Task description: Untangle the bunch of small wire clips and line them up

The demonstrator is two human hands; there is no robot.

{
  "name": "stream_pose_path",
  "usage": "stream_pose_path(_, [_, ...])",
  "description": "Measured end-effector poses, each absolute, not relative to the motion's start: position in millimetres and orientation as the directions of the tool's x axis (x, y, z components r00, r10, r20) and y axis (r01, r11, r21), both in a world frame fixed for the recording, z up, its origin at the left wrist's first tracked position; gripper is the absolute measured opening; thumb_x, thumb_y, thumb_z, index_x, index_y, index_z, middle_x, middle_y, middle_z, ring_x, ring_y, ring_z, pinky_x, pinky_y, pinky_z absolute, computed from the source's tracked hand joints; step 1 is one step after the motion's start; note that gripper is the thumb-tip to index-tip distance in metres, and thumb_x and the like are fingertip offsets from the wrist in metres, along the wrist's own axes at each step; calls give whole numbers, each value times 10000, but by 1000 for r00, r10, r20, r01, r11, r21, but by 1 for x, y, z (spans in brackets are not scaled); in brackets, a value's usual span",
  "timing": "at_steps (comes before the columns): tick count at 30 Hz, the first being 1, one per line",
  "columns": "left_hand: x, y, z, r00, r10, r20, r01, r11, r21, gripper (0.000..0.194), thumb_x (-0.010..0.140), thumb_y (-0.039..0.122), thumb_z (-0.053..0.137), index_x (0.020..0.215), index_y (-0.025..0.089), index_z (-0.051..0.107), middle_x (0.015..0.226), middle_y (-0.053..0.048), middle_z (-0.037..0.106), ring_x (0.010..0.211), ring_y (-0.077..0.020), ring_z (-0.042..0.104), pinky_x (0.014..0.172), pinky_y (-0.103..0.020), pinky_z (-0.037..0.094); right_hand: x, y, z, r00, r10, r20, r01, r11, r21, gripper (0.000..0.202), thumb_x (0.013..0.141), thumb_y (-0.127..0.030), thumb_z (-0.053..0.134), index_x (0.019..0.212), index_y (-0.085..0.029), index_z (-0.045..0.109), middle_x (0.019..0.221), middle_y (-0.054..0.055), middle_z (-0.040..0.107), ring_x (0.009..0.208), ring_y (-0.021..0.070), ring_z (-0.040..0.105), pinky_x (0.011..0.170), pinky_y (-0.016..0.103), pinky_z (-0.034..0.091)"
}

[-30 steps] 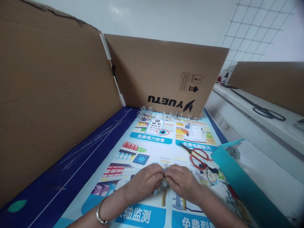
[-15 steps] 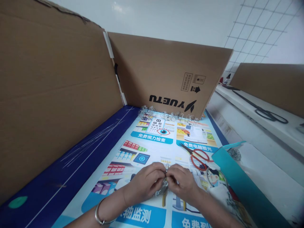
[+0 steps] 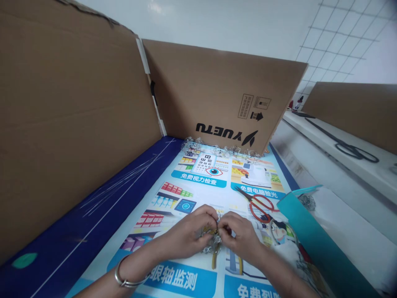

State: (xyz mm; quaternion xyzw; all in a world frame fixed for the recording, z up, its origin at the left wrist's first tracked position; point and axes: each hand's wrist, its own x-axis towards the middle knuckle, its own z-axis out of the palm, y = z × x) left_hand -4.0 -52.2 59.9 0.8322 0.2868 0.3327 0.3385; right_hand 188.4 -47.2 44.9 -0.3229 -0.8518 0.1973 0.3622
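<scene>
Shiny clump: one small, bumpy bunch (image 3: 215,248) of see-through and silvery bits, all bundled close together.
Shine: little bright spots show on the bits, a bit like glass or clear plastic, but I can't tell which.
Top: thin, dark, wire-like bits (image 3: 219,217) poke up just above the fingertips.
Bottom: the clear bits hang out in a lump below the fingertips.
Place: between the left hand (image 3: 189,234) and the right hand (image 3: 239,235), pinched by the fingertips of both.
Hidden part: fingers cover the middle, so its whole shape is hard to see.
</scene>
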Motion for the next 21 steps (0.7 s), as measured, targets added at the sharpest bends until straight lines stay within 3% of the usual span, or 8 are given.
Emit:
stream_pose_path(12, [0, -52, 50, 580, 741, 339, 307, -584, 751, 227, 726, -8, 504, 851, 179, 487, 1027, -53, 475, 997, -150, 476, 854, -269, 417, 186, -48, 40, -473, 738, 481, 419, 669, -614, 146, 724, -57, 483, 757, -184, 547, 714, 15, 559, 646, 111, 511, 581, 212, 391])
stream_pose_path(21, [-4, -49, 48, 597, 711, 372, 295, -626, 722, 151, 785, 43, 493, 847, 178, 521, 989, -50, 500, 967, -139, 499, 847, -255, 420, 187, -47, 54, -505, 823, 260, 430, 501, -752, 138, 734, -62, 526, 724, -186, 585, 708, -5, 596, 660, 104, 540, 632, 209, 402])
